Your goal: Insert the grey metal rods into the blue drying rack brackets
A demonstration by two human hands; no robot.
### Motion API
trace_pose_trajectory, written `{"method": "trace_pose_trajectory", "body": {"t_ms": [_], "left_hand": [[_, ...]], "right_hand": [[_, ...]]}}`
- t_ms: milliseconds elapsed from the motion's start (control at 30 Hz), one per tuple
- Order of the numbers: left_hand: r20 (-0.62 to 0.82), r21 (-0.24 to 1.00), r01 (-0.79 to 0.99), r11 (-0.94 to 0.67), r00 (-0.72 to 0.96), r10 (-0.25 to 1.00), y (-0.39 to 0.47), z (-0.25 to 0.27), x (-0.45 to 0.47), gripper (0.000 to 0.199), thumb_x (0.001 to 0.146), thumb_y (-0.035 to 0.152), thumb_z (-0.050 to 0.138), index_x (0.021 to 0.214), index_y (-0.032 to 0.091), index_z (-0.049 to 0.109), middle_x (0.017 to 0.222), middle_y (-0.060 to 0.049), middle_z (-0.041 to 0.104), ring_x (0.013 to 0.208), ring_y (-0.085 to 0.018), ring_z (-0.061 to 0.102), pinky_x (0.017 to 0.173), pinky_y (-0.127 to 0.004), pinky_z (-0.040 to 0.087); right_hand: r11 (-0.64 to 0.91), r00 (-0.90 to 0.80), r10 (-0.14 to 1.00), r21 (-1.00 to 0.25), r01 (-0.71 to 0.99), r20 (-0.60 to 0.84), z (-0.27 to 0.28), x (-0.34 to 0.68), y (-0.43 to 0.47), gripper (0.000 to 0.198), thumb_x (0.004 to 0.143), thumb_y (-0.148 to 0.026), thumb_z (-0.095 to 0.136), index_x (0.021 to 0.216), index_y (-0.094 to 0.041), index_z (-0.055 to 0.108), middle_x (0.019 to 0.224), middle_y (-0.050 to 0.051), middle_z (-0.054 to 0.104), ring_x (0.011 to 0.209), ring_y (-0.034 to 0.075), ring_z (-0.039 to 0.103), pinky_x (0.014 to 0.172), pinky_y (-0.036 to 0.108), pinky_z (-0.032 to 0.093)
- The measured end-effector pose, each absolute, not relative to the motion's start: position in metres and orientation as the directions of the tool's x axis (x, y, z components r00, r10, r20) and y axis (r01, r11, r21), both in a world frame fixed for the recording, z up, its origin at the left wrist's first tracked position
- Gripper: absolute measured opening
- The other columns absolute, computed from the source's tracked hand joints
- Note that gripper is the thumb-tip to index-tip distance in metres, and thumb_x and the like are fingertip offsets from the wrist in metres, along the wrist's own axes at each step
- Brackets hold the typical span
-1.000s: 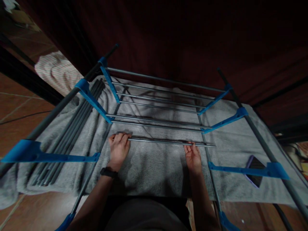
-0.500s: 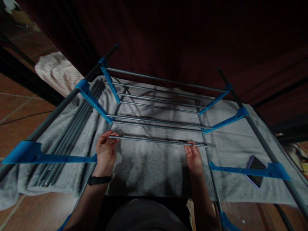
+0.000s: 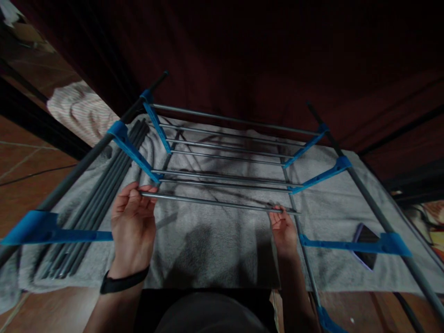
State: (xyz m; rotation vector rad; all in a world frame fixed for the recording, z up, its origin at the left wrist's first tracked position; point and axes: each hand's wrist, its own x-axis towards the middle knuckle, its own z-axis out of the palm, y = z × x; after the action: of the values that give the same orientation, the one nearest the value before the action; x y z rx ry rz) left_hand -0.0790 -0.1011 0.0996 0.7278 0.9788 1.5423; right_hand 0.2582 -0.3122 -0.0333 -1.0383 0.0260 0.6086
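A thin grey metal rod (image 3: 208, 202) lies crosswise between my hands, above the grey towel (image 3: 215, 249). Its left end is pinched in my left hand (image 3: 133, 219), which wears a black wristband. Near its other end, my right hand (image 3: 282, 226) grips the rod between thumb and fingers. Around both hands stands a rack frame of thicker grey tubes (image 3: 78, 171) joined by blue plastic brackets (image 3: 135, 152). Several similar rods (image 3: 222, 178) span the brackets at the far side. My left hand covers the inner end of the near left bracket (image 3: 79, 235).
Several thicker loose tubes (image 3: 100, 208) lie bundled on the towel at left. A phone (image 3: 366, 247) rests at right, partly under the near right bracket (image 3: 354, 245). Behind the rack hangs a dark red curtain (image 3: 236, 60). A striped cloth (image 3: 81, 111) lies at the far left.
My left hand has moved left and is raised closer to the camera, taking the rod's left end with it. My right hand now holds nearer the rod's right end.
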Motion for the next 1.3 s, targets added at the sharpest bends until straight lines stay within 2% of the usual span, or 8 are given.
{"method": "trace_pose_trajectory", "body": {"t_ms": [167,267,367,533,633,767,967,1300], "left_hand": [[0.095,0.863,-0.461,-0.209,-0.258,0.962,-0.108,0.137,-0.079,0.012,0.090,0.020,0.075,0.101,0.026,0.075,0.085,0.005,0.076,0.083,-0.011,0.071,0.089,-0.030,0.064],[0.170,0.883,-0.381,-0.276,-0.289,0.942,-0.116,0.160,-0.079,0.013,0.090,0.024,0.075,0.096,0.035,0.076,0.090,0.005,0.076,0.090,-0.016,0.072,0.093,-0.039,0.067],[0.165,0.909,-0.333,-0.251,-0.265,0.950,-0.121,0.175,-0.079,0.008,0.092,0.034,0.074,0.096,0.041,0.076,0.098,0.005,0.077,0.104,-0.020,0.072,0.094,-0.042,0.068],[0.168,0.878,-0.409,-0.250,-0.224,0.960,-0.127,0.179,-0.065,0.013,0.097,0.032,0.069,0.107,0.034,0.077,0.094,0.003,0.076,0.092,-0.014,0.071,0.096,-0.032,0.063],[0.174,0.863,-0.461,-0.207,-0.113,0.978,-0.135,0.174,-0.049,0.021,0.099,0.030,0.067,0.119,0.028,0.074,0.094,0.000,0.077,0.089,-0.014,0.071,0.095,-0.031,0.059],[0.162,0.869,-0.485,-0.099,0.090,0.983,-0.148,0.162,-0.025,0.040,0.095,0.038,0.074,0.132,0.026,0.065,0.096,-0.002,0.076,0.094,-0.018,0.072,0.101,-0.037,0.056],[0.110,0.921,-0.390,-0.001,0.257,0.960,-0.164,0.141,0.002,0.044,0.097,0.037,0.069,0.139,0.026,0.059,0.106,-0.004,0.076,0.103,-0.021,0.072,0.103,-0.043,0.053],[0.109,0.975,-0.217,-0.038,0.324,0.940,-0.170,0.129,0.015,0.047,0.102,0.042,0.060,0.146,0.024,0.053,0.108,-0.005,0.075,0.110,-0.023,0.069,0.113,-0.044,0.045]], "right_hand": [[0.381,0.886,0.358,-0.820,-0.426,-0.294,-0.036,0.269,-0.324,0.013,0.080,-0.020,0.078,0.086,-0.028,0.069,0.098,0.000,0.081,0.109,0.019,0.076,0.113,0.044,0.056],[0.397,0.903,0.322,-0.826,-0.400,-0.283,-0.034,0.268,-0.327,0.019,0.079,-0.020,0.080,0.089,-0.028,0.066,0.096,-0.002,0.081,0.106,0.019,0.077,0.112,0.046,0.057],[0.391,0.894,0.343,-0.821,-0.416,-0.289,-0.031,0.262,-0.323,0.029,0.079,-0.020,0.082,0.103,-0.029,0.067,0.099,-0.002,0.081,0.103,0.017,0.078,0.110,0.044,0.058],[0.380,0.867,0.386,-0.802,-0.461,-0.315,-0.028,0.250,-0.315,0.030,0.078,-0.020,0.083,0.103,-0.027,0.069,0.100,-0.002,0.079,0.099,0.015,0.077,0.107,0.039,0.060],[0.362,0.848,0.420,-0.797,-0.484,-0.325,-0.028,0.244,-0.313,0.033,0.076,-0.021,0.085,0.105,-0.026,0.070,0.100,-0.001,0.078,0.097,0.015,0.076,0.102,0.036,0.062],[0.310,0.828,0.437,-0.805,-0.507,-0.353,-0.027,0.240,-0.313,0.036,0.070,-0.023,0.088,0.101,-0.024,0.070,0.097,-0.001,0.075,0.091,0.015,0.074,0.096,0.034,0.064],[0.198,0.795,0.463,-0.828,-0.524,-0.392,-0.029,0.239,-0.316,0.035,0.066,-0.029,0.089,0.096,-0.023,0.071,0.092,0.001,0.074,0.090,0.017,0.073,0.092,0.034,0.064],[-0.045,0.699,0.584,-0.876,-0.480,-0.413,-0.020,0.207,-0.307,0.049,0.075,-0.055,0.084,0.111,-0.024,0.076,0.102,0.008,0.079,0.089,0.023,0.074,0.084,0.039,0.062]]}}
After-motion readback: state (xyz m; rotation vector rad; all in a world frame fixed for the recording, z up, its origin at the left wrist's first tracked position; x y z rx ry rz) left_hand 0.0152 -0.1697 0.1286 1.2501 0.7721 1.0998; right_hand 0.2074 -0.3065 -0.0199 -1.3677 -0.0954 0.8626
